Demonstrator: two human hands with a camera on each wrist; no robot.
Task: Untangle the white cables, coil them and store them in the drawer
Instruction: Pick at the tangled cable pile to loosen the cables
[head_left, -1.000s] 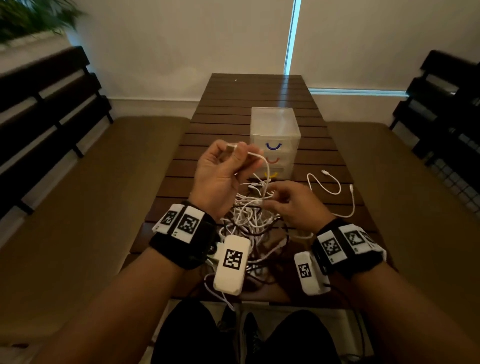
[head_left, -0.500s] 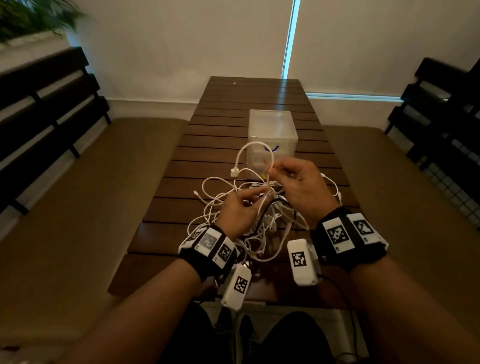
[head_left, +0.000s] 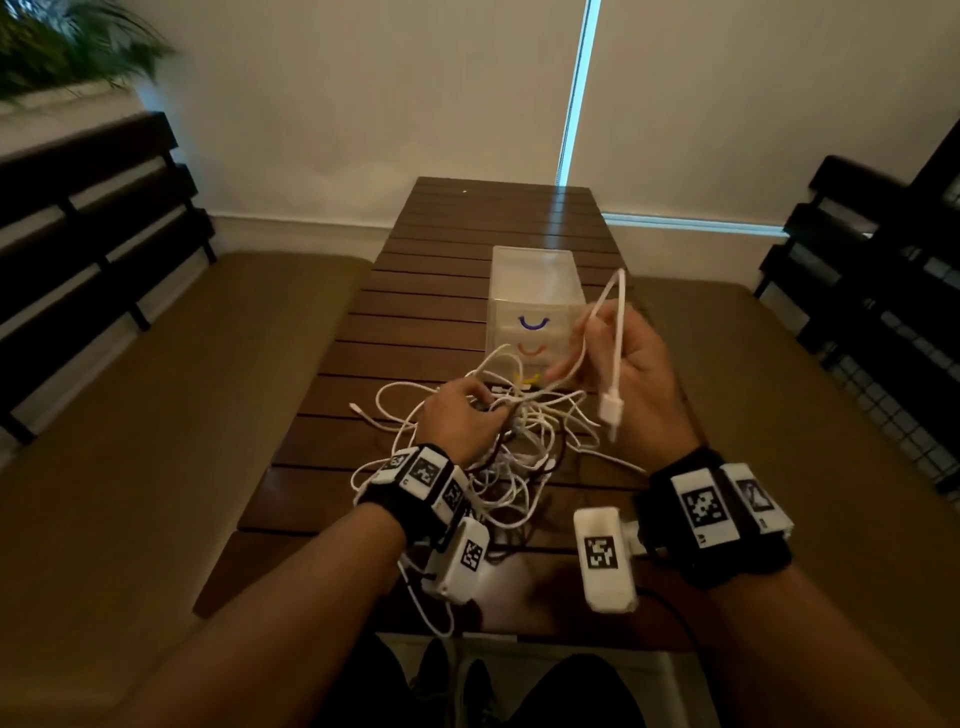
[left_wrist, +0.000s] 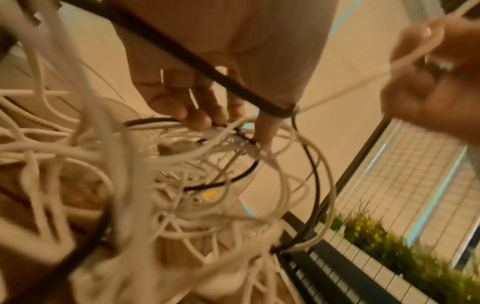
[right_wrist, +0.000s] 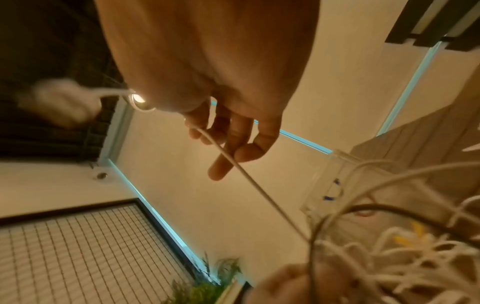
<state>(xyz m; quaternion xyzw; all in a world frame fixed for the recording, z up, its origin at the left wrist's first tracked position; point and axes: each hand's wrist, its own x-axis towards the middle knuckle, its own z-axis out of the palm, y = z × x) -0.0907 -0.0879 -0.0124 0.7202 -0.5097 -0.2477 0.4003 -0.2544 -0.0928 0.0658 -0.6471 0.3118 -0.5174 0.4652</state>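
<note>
A tangle of white cables mixed with a dark cable lies on the slatted wooden table. My left hand grips strands at the top of the tangle; its fingers curl round white and black cables. My right hand is raised to the right and pinches one white cable, which loops above the fingers. Its plug hangs in front of the back of that hand. In the right wrist view this cable runs taut from the fingers down to the tangle.
A clear plastic drawer unit with blue, red and yellow handles stands just behind the tangle, its drawers closed. Cushioned benches with dark slatted backs flank the table. A plant sits far left.
The cable end passed from my left hand to my right, which lifted it up and right. My left hand dropped onto the tangle. The plug swung across to hang by the right hand.
</note>
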